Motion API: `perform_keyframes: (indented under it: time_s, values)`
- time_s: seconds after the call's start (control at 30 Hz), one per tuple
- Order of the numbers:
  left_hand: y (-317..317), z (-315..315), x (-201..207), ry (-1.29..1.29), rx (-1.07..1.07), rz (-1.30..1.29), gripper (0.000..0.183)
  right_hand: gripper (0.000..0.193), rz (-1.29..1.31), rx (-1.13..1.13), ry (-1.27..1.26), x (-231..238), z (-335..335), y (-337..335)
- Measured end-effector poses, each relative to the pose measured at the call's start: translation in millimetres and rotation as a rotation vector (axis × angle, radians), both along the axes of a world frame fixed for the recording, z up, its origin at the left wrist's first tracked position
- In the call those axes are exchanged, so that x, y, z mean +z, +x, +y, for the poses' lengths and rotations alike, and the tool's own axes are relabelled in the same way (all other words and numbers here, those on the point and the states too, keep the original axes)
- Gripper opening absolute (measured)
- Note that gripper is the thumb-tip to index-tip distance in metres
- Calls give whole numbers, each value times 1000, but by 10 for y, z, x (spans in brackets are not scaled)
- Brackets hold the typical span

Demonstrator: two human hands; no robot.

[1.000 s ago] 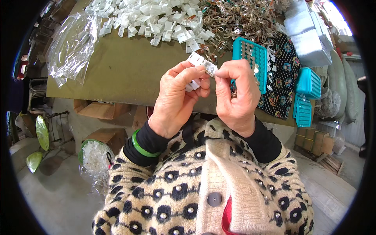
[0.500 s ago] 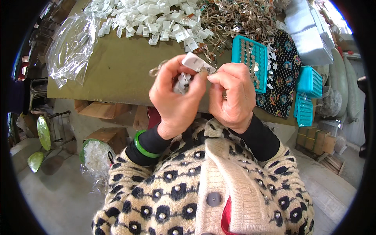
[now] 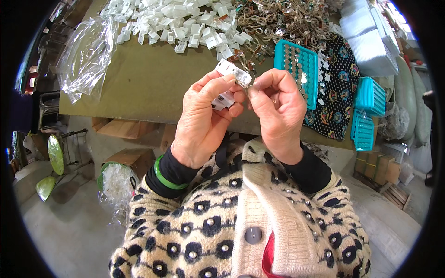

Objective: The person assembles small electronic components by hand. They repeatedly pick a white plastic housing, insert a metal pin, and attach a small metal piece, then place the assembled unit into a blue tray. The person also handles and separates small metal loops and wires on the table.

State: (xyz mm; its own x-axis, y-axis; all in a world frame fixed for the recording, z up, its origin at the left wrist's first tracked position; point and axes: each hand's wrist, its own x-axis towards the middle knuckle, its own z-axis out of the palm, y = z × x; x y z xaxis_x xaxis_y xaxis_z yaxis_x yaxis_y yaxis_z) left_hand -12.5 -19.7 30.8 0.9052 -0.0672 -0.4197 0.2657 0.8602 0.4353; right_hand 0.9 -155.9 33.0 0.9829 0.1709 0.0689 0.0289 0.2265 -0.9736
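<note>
My left hand [image 3: 201, 113] is closed around a small white plastic casing [image 3: 227, 68], with the thumb pressed on top of it. Lower in the same hand, curled fingers hold another white plastic piece [image 3: 224, 100]. At the casing's right end, my right hand [image 3: 280, 109] pinches with thumb and forefinger; what lies between those fingertips is too small to make out. Beyond the hands spreads a heap of white plastic casings [image 3: 199, 30]. Next to it lies a tangle of thin wires [image 3: 282, 18] with small brown strips among them.
Right of my hands sits a turquoise tray [image 3: 312, 78] with round metal discs in its cells, beside a patterned black cloth [image 3: 333, 97]. Stacked turquoise trays [image 3: 371, 97] and white trays [image 3: 366, 46] stand farther right. A clear plastic bag [image 3: 85, 58] lies at the table's left.
My left hand has turned, so its back shows more and the casing lies flatter. The left thumb now rests on the casing. My right hand's fingers have shifted at the casing's end.
</note>
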Motion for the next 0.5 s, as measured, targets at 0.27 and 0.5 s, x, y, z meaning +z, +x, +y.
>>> perform_keyframes:
  time_s: [0.27, 0.5]
  values:
    - [-4, -92, -33, 334, 141, -145, 28, 9, 474, 98, 251, -34, -120, 44]
    - [-52, 2, 19, 205, -68, -252, 19, 17, -264, 51, -211, 47, -418, -18]
